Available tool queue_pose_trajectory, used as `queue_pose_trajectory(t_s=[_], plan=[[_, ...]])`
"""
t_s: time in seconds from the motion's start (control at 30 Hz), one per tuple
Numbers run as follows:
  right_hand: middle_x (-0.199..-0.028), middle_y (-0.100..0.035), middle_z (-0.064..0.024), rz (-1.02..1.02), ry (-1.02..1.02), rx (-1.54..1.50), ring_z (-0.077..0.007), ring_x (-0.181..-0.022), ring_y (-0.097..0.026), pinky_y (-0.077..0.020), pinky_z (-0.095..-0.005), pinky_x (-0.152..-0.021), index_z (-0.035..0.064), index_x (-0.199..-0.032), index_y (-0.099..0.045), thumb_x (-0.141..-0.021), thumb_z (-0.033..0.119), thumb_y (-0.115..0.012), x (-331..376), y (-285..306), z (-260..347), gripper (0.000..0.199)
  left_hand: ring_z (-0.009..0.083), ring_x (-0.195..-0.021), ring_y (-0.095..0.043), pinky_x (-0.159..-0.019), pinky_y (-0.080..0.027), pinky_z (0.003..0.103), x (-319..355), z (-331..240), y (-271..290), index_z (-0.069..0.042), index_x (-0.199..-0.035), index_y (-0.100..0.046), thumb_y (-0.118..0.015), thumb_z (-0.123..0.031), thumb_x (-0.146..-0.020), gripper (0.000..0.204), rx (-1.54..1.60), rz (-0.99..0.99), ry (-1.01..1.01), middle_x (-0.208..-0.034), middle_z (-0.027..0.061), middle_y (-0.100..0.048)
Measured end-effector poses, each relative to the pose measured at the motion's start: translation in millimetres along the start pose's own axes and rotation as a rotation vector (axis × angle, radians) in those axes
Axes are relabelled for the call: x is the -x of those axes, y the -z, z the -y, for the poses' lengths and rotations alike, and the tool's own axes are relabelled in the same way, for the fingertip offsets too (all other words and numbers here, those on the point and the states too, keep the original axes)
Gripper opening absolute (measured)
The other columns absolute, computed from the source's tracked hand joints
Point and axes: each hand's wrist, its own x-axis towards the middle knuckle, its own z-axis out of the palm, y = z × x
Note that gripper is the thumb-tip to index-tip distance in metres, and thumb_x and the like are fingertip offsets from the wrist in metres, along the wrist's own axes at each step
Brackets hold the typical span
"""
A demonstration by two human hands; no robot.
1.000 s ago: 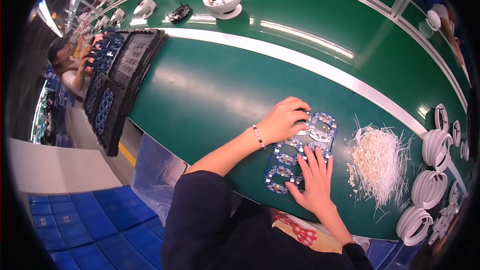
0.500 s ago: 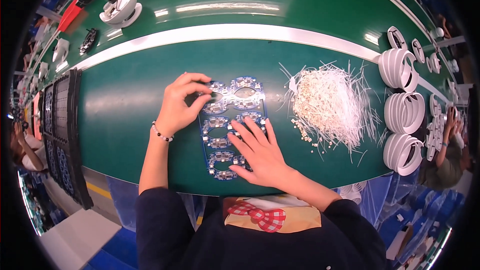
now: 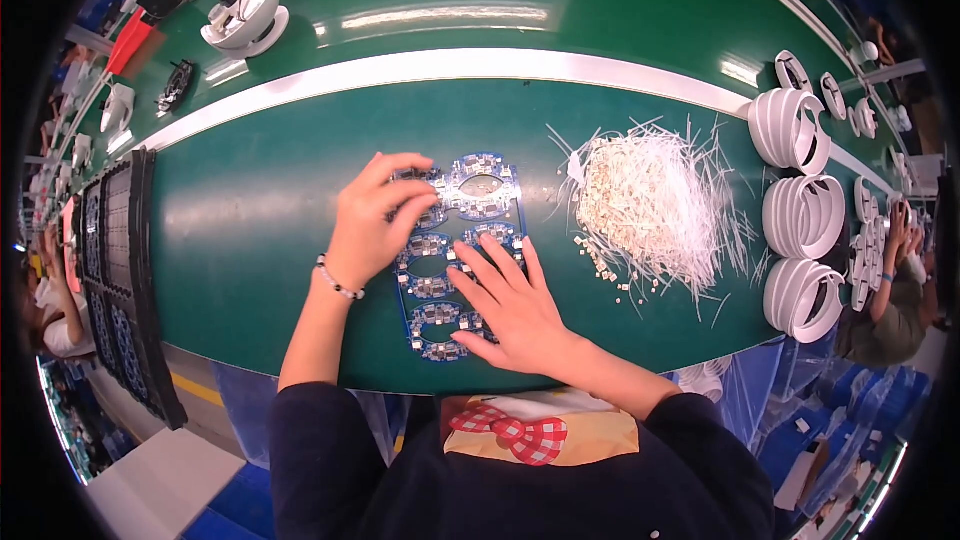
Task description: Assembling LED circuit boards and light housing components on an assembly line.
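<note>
On the green table lies a blue circuit board panel (image 3: 429,287), made up of several oval rings dotted with small components. My left hand (image 3: 375,215), with a beaded bracelet at its wrist, arches over the panel's upper left ring. Its thumb and fingertips come together at that ring in a pinch. Whatever sits between them is hidden. My right hand (image 3: 520,315) rests flat with fingers spread on the lower right part of the panel, covering some rings there.
A heap of white wires with small connectors (image 3: 650,210) lies to the right. White ring-shaped housings (image 3: 800,215) line the right edge. Black trays (image 3: 120,270) holding blue boards stand at the left. A white lamp-like part (image 3: 245,20) sits beyond the white strip.
My left hand has shifted slightly right, and its thumb and fingers have drawn closer together over the upper left ring. My right hand stays spread on the panel.
</note>
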Motion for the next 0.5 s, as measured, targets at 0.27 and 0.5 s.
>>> queue_pose_trajectory(t_s=[0.27, 0.5], plan=[[-0.141, -0.031, -0.0133, 0.009, 0.006, 0.000, -0.0343, -0.132, -0.024, -0.0147, -0.0596, -0.103, 0.0040, -0.126, -0.044, -0.076, 0.035, -0.064, -1, 1, 1, 0.062, 0.0267, -0.080, -0.060, -0.083, -0.047, 0.038, 4, 7, -18, -0.001, -0.079, -0.062, -0.067, -0.002, -0.072, 0.009, -0.168, -0.030, -0.086, -0.095, 0.0091, -0.061], [-0.140, -0.032, -0.0135, 0.012, 0.005, -0.001, -0.0341, -0.132, -0.025, -0.0142, -0.0595, -0.103, 0.0044, -0.126, -0.044, -0.074, 0.035, -0.066, 2, 2, 1, 0.064, 0.0228, -0.089, -0.062, -0.074, -0.050, 0.031, 4, 16, 20, -0.002, -0.078, -0.067, -0.069, -0.003, -0.070, 0.009, -0.074, -0.081, -0.054, -0.100, 0.0084, -0.065]])
